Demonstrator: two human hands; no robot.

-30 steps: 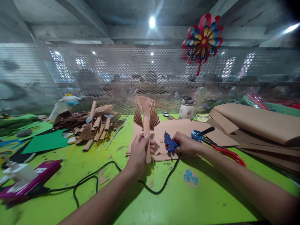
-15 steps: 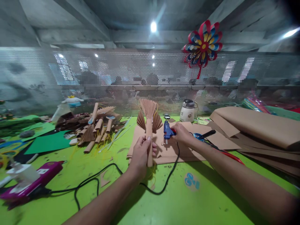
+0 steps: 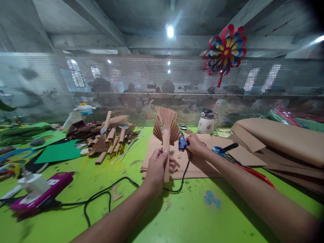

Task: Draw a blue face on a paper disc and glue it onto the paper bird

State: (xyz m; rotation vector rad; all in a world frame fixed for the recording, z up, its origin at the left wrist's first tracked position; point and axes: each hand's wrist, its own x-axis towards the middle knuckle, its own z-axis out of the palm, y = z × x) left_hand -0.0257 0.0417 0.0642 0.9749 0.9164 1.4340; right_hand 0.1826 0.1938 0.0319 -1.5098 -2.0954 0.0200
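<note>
My left hand [image 3: 156,167] is closed round the handle of a pleated brown paper fan [image 3: 165,135]. The fan stands upright, with a lighter pleated section at the top and darker pleats on both sides. My right hand [image 3: 195,145] grips a blue glue gun [image 3: 182,142] just right of the fan. The gun's front end is close to the darker right pleats; I cannot tell whether it touches them. A black cord runs down from the gun. Sheets of brown paper [image 3: 202,170] lie flat beneath both hands.
At the left are a purple power strip [image 3: 59,182], green paper [image 3: 58,151] and a pile of paper rolls and fans [image 3: 111,135]. A white jug [image 3: 206,122] stands behind. Scissors [image 3: 255,173] and a large brown paper roll [image 3: 280,135] lie to the right.
The glue gun has come closer to the fan and its front end sits nearer the right pleats. The whole view has shifted slightly, so things appear further right.
</note>
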